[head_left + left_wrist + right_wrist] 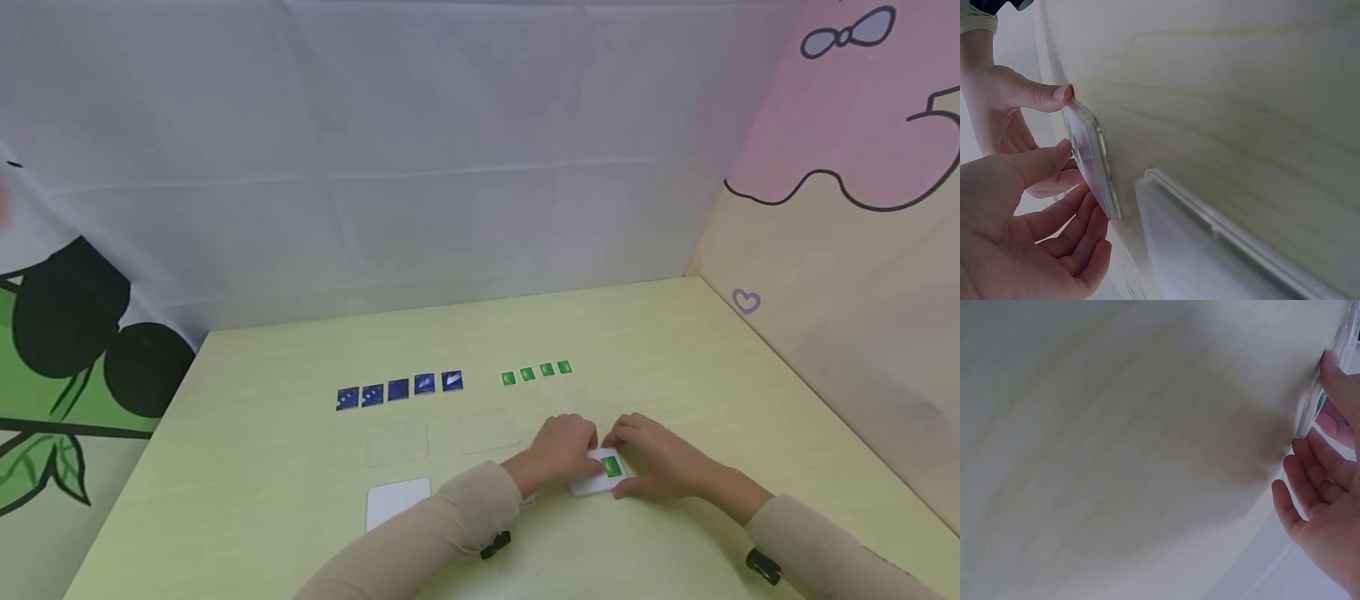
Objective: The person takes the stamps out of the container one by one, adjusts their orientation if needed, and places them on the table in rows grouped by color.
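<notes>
Both hands hold a white square tile (591, 484) low over the pale table, a small green picture (612, 467) lying on its face. My left hand (558, 452) is at the tile's left side; in the left wrist view its thumb (1054, 156) reaches the green picture while the other fingers meet the edge. My right hand (663, 460) grips the opposite side, thumb at the near corner and fingers at the far one. A clear rim shows along the tile (1092, 156). In the right wrist view, the right fingers (1310, 462) are curled at that rim.
Several blue pictures (398, 389) line up at the back, with several green ones (527, 374) to their right. Two clear squares (397, 444) lie in front of them. Another white square (392, 500) lies near the left forearm, which partly covers it.
</notes>
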Action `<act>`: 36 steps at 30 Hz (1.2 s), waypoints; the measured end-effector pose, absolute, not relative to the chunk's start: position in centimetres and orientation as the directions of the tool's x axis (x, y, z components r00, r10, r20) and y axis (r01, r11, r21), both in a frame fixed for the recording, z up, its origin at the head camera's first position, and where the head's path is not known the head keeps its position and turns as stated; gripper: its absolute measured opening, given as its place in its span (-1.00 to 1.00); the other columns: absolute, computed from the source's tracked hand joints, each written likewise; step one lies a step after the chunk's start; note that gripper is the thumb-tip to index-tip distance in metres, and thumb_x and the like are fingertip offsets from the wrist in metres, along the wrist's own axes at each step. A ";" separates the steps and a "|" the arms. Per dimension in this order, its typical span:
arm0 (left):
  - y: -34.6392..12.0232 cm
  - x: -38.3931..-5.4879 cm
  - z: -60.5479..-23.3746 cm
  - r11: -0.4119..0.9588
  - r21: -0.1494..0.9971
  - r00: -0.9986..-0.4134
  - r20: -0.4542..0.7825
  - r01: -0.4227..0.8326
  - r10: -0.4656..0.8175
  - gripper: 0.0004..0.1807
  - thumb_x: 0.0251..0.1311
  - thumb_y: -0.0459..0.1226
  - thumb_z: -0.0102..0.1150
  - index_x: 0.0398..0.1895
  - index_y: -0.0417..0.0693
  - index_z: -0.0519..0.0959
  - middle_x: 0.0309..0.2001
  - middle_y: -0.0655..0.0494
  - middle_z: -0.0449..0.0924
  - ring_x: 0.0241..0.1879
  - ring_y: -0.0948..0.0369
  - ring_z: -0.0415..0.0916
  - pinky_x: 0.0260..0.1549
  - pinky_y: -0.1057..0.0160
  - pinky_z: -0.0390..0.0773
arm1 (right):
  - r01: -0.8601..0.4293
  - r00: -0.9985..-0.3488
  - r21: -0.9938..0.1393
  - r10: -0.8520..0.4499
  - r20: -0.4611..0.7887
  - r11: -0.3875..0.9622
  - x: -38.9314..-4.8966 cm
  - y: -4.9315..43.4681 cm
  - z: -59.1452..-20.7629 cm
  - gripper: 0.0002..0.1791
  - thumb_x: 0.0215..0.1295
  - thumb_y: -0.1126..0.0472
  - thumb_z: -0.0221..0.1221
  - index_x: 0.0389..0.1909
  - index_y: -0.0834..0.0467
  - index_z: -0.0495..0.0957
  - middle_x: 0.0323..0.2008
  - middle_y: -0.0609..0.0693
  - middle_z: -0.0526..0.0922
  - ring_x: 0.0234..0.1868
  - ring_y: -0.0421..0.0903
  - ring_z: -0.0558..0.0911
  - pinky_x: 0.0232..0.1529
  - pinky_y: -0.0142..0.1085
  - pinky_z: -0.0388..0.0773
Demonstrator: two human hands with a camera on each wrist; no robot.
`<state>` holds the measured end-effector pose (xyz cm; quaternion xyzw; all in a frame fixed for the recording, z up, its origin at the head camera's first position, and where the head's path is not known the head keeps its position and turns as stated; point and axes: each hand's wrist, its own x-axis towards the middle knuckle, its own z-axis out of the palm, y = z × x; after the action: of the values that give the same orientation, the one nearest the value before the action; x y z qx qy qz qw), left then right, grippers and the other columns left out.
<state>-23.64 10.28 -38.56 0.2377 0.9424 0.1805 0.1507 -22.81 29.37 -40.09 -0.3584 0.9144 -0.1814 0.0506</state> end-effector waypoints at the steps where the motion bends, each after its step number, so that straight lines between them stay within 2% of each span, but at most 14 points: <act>1: 10.4 -23.6 -38.6 0.826 0.408 -0.844 -0.203 0.388 0.497 -0.77 0.08 -0.08 0.34 -0.39 -0.04 0.60 -0.51 0.23 0.49 -0.48 0.31 0.32 -0.45 0.44 0.26 | -0.636 -0.738 -0.370 -0.674 0.036 0.677 -22.8 29.4 -40.1 -0.43 -0.10 -0.13 0.45 -0.12 0.11 0.57 -0.17 -0.15 0.58 -0.09 -0.18 0.49 0.01 -0.21 0.51; 14: 11.3 -23.8 -39.0 0.867 0.357 -0.868 -0.227 0.348 0.442 -0.68 0.04 0.05 0.35 -0.38 0.02 0.58 -0.52 0.24 0.48 -0.46 0.30 0.33 -0.40 0.42 0.27 | -0.638 -0.736 -0.384 -0.675 0.049 0.667 -23.1 29.5 -40.3 -0.44 -0.11 -0.11 0.46 -0.13 0.12 0.58 -0.17 -0.14 0.59 -0.09 -0.17 0.51 0.00 -0.22 0.52; 36: 11.1 -23.8 -39.1 0.857 0.405 -0.871 -0.233 0.317 0.432 -0.73 0.01 -0.04 0.40 -0.37 0.03 0.59 -0.47 0.25 0.52 -0.43 0.31 0.35 -0.34 0.41 0.29 | -0.616 -0.751 -0.392 -0.659 0.031 0.683 -22.9 29.3 -40.1 -0.44 -0.13 -0.08 0.48 -0.12 0.11 0.58 -0.17 -0.15 0.59 -0.09 -0.18 0.50 0.00 -0.22 0.52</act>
<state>-23.82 11.10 -39.09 0.1972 0.9503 0.1801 0.1600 -22.87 29.34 -40.08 -0.3481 0.9158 -0.1925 0.0560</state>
